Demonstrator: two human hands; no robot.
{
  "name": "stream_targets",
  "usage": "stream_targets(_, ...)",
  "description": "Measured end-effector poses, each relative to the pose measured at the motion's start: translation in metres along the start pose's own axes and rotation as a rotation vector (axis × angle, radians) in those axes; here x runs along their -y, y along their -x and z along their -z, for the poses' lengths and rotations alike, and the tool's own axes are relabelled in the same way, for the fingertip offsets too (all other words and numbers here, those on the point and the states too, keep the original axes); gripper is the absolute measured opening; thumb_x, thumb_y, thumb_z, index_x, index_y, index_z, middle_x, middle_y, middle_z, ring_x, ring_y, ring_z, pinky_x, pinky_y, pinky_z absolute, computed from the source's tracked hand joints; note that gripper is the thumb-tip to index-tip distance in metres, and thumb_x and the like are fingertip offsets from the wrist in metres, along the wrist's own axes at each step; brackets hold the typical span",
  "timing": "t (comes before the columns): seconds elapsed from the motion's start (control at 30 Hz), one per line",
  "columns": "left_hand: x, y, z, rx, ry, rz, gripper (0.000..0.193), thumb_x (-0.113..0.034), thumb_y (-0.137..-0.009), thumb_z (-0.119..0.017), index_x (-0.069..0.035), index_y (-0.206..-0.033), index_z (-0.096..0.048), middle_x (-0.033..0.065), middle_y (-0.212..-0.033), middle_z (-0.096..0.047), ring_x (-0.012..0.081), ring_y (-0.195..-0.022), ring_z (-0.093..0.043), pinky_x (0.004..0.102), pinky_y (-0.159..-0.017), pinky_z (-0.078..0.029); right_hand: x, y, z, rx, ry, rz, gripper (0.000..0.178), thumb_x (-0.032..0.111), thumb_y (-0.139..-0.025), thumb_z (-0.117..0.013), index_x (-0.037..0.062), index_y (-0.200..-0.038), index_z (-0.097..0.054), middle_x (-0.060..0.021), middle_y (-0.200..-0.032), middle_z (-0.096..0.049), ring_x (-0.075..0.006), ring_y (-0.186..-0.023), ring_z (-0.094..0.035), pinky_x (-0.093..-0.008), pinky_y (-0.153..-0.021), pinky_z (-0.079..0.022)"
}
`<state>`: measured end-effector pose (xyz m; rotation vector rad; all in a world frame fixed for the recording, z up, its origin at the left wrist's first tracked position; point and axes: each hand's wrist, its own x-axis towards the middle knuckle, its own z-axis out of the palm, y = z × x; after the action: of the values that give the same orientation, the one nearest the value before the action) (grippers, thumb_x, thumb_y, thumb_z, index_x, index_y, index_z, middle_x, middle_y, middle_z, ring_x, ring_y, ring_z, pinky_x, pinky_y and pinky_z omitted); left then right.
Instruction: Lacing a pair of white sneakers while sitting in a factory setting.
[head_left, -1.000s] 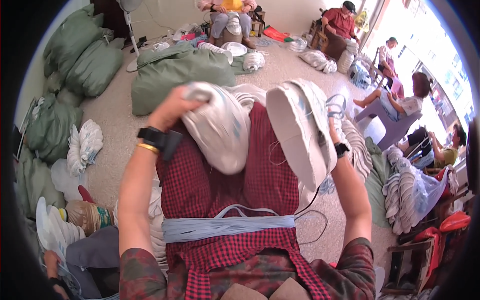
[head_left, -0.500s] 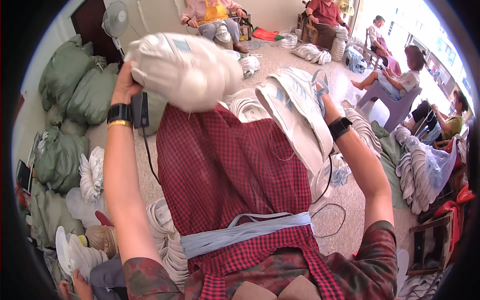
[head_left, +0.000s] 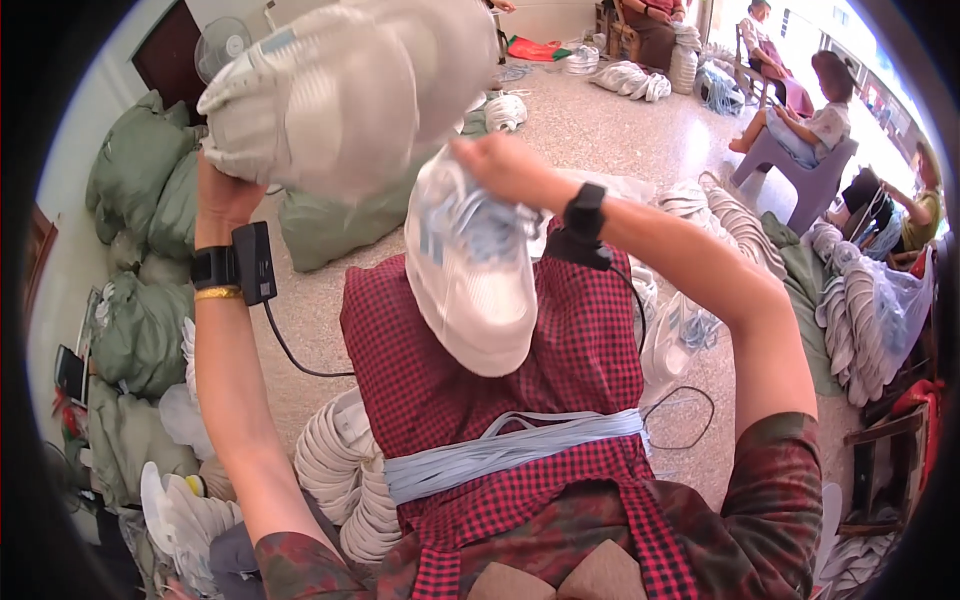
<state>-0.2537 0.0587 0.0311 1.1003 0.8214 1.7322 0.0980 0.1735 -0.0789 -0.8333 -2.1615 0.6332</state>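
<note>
The left hand [head_left: 228, 196] is gripping a blurred white shoe bundle [head_left: 340, 110] aloft, fingers hidden, while the right hand [head_left: 503, 170] is pinching 1 laced white shoe [head_left: 485, 310], probably light and pliable, over the checked apron [head_left: 590, 335], its top end likely offering the firmest hold.

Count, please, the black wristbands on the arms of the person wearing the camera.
2: one wristband near the left hand, another wristband near the right hand. None seems hidden.
</note>
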Motion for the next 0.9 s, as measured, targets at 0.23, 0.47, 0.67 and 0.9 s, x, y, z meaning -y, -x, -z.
stream_targets(0.23,0.065,0.031,-0.029,0.337,-0.345,0.340,0.041,-0.018,-0.096,-0.057,-0.001,-0.134,-0.055,0.0079,-0.127,-0.064,0.0162,-0.110,-0.065,0.0335,-0.098,-0.053,-0.071,0.052,-0.059,0.019,-0.079,0.526,0.032,0.034,-0.087,-0.062,0.0061,-0.096,-0.073,-0.0213,-0.086,-0.071,-0.0384,-0.085,-0.069,-0.0468,-0.071,-0.055)
stream_targets(0.47,0.102,0.039,-0.080,0.444,-0.543,0.419,0.038,-0.013,-0.089,-0.070,-0.001,-0.124,-0.063,0.0056,-0.115,-0.068,0.0126,-0.097,-0.065,0.0289,-0.084,-0.053,-0.057,0.062,0.021,0.189,0.117,0.243,0.027,0.024,-0.093,-0.060,0.0013,-0.104,-0.070,-0.0183,-0.097,-0.072,-0.0345,-0.093,-0.068,-0.0448,-0.083,-0.051)
stream_targets(0.67,0.136,0.020,-0.104,0.483,-0.611,0.527,0.038,-0.015,-0.088,-0.072,-0.001,-0.122,-0.065,0.0060,-0.113,-0.070,0.0126,-0.096,-0.065,0.0297,-0.085,-0.052,-0.084,0.097,0.047,0.214,0.295,-0.050,0.028,0.026,-0.082,-0.068,0.0030,-0.096,-0.074,-0.0192,-0.093,-0.073,-0.0342,-0.085,-0.070,-0.0409,-0.080,-0.054)
stream_targets(0.9,0.185,0.003,-0.114,0.556,-0.885,0.559,0.037,-0.017,-0.086,-0.074,-0.002,-0.119,-0.068,0.0030,-0.111,-0.070,0.0108,-0.095,-0.064,0.0276,-0.085,-0.050,-0.080,0.108,0.066,-0.022,0.132,-0.099,0.014,0.010,-0.081,-0.068,0.0030,-0.091,-0.075,-0.0126,-0.076,-0.072,-0.0224,-0.072,-0.070,-0.0343,-0.069,-0.054)
